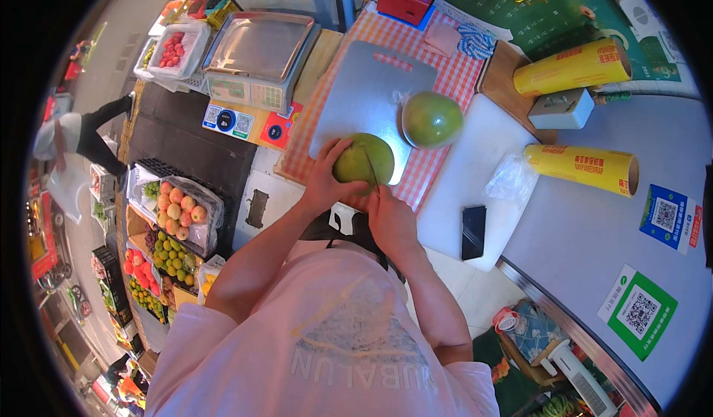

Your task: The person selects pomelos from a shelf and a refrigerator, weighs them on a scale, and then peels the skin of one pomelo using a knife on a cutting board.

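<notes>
My left hand [327,176] grips the near left side of a green pomelo [352,163], its thumb along the near edge. In my right hand [391,219] is a knife [371,163], with its thin blade lying across the top of this fruit. I cannot tell how deep the blade sits. The pomelo rests at the near end of a grey metal cutting board [356,97]. A second green pomelo [434,119], which looks wrapped in clear film, sits at the board's right side. My fist hides the knife's handle.
Under the board is a red-checked cloth [384,30]. A weighing scale [259,52] stands to the left. Rightward lie a white board [473,161], a phone [473,232] and yellow cling-film rolls [582,166] [574,69]. Crated apples [178,211] are at lower left; a person walks beyond.
</notes>
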`<control>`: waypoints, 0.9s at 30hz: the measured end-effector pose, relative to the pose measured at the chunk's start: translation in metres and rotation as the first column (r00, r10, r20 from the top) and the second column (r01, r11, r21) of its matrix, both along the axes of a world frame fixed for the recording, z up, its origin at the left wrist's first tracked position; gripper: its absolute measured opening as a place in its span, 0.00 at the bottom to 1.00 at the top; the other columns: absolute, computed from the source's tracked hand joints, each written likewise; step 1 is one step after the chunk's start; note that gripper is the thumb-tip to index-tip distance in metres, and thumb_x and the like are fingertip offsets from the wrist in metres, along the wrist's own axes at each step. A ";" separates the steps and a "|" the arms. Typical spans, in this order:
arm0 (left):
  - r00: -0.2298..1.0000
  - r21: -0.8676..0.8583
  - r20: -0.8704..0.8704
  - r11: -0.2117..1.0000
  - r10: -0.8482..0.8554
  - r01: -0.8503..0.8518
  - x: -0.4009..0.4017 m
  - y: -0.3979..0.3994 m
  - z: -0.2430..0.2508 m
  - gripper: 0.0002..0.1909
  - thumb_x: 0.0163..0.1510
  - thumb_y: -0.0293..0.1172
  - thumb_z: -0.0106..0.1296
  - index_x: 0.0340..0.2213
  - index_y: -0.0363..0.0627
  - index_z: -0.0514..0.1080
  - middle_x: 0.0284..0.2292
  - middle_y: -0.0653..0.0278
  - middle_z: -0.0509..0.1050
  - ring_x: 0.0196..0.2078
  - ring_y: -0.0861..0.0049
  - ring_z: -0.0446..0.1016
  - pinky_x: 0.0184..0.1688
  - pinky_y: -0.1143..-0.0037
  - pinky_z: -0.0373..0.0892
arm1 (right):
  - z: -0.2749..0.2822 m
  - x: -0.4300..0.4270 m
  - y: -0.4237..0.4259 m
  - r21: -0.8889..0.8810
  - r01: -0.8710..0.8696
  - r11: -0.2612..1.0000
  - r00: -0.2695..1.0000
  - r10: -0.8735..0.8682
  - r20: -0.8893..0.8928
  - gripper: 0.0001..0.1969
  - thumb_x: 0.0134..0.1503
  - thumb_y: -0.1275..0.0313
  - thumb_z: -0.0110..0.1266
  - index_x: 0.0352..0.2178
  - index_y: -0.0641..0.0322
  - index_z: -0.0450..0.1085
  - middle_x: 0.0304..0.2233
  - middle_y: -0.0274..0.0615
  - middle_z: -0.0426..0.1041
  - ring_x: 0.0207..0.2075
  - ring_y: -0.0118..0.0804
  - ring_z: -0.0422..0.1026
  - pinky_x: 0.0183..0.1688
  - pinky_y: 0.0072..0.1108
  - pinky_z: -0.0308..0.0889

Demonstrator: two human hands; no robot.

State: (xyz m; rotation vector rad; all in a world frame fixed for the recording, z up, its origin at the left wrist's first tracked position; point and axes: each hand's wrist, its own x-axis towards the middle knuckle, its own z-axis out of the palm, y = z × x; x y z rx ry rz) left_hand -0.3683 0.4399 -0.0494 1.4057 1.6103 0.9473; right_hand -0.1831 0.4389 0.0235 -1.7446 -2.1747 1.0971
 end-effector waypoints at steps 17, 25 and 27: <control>0.925 -0.342 0.369 0.939 0.088 0.047 -0.027 0.055 -0.002 0.36 0.52 0.37 0.63 0.60 0.50 0.62 0.51 0.61 0.70 0.51 0.73 0.70 0.48 0.73 0.72 | -0.049 -0.008 -0.021 0.182 0.179 0.967 0.966 -0.138 -0.218 0.09 0.63 0.70 0.46 0.40 0.65 0.67 0.22 0.57 0.73 0.24 0.59 0.74 0.26 0.43 0.67; 0.893 -0.514 0.382 0.858 0.236 -0.007 -0.024 0.071 0.022 0.41 0.50 0.47 0.65 0.60 0.46 0.61 0.49 0.60 0.72 0.45 0.73 0.74 0.32 0.71 0.74 | -0.089 -0.010 -0.045 0.251 0.209 0.945 0.957 -0.144 -0.253 0.12 0.63 0.70 0.47 0.44 0.68 0.65 0.26 0.56 0.75 0.26 0.58 0.75 0.27 0.42 0.70; 0.877 -0.519 0.411 0.855 0.248 0.002 -0.027 0.071 0.014 0.42 0.50 0.48 0.65 0.61 0.47 0.60 0.49 0.60 0.72 0.45 0.71 0.75 0.31 0.71 0.75 | -0.101 -0.013 -0.053 0.248 0.252 0.935 0.935 -0.169 -0.311 0.12 0.63 0.70 0.48 0.43 0.67 0.66 0.27 0.57 0.75 0.27 0.58 0.75 0.29 0.42 0.71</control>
